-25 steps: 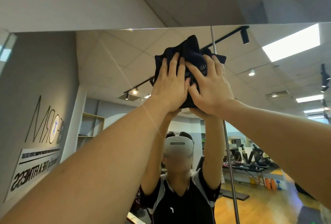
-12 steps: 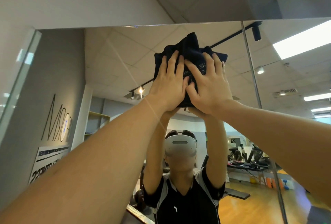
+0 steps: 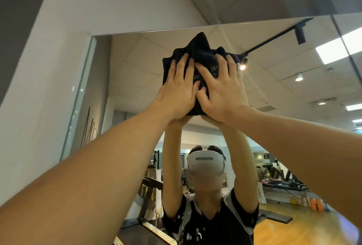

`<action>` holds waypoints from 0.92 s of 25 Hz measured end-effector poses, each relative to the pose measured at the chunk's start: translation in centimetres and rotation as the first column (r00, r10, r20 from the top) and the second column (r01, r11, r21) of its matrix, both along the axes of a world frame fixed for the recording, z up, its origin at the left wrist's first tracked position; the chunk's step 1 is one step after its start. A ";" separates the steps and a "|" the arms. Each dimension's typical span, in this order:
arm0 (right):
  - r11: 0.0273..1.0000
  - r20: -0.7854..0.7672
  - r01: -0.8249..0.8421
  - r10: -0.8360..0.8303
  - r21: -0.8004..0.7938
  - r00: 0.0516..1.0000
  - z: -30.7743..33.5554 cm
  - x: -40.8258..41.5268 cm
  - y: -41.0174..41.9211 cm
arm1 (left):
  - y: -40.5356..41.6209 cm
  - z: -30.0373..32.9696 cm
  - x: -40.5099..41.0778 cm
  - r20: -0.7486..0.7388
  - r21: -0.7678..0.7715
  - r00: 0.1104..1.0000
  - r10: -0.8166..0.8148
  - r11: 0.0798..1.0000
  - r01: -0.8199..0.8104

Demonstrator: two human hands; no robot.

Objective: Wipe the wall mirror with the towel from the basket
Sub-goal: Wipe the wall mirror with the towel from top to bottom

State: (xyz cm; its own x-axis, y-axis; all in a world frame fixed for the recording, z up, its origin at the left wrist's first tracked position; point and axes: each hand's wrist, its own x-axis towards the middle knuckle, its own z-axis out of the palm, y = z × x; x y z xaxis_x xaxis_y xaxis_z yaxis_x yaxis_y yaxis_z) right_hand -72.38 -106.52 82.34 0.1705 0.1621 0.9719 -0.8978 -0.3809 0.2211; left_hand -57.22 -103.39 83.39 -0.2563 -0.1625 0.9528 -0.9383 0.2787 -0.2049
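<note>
A bunched dark navy towel [image 3: 199,50] with pale lettering is pressed flat against the wall mirror [image 3: 141,72], just below the mirror's top edge. My left hand [image 3: 176,91] lies spread on the towel's left half. My right hand [image 3: 223,89] lies spread on its right half, thumbs touching in the middle. Both arms reach up and forward. The towel's lower part is hidden behind my hands. The basket is not in view.
The mirror's left edge [image 3: 78,99] meets a white wall [image 3: 49,68] close to the towel. A vertical seam [image 3: 344,48] between mirror panels runs at the far right. The glass reflects a person wearing a headset, gym equipment and a wooden floor.
Both hands have slid the towel left along the top of the mirror, away from the panel seam and toward the mirror's left edge. The grip is unchanged.
</note>
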 end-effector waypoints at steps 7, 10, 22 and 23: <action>1.000 -0.022 -0.006 0.006 0.005 1.000 0.1 12.0 1.0 | 1.1 -0.2 11.8 -0.018 -0.005 1.000 0.025 1.000 -0.025; 1.000 -0.024 -0.008 0.008 -0.001 1.000 0.0 16.8 1.5 | 1.5 -0.2 16.5 -0.023 -0.011 0.999 0.044 0.999 -0.044; 1.000 -0.040 -0.013 0.012 -0.023 0.999 0.1 27.0 2.2 | 2.5 0.1 26.6 0.040 -0.091 0.994 0.097 0.992 -0.093; 1.000 -0.039 -0.012 0.011 -0.022 0.999 0.0 26.8 2.2 | 2.4 0.1 26.5 0.035 -0.093 0.995 0.097 0.991 -0.094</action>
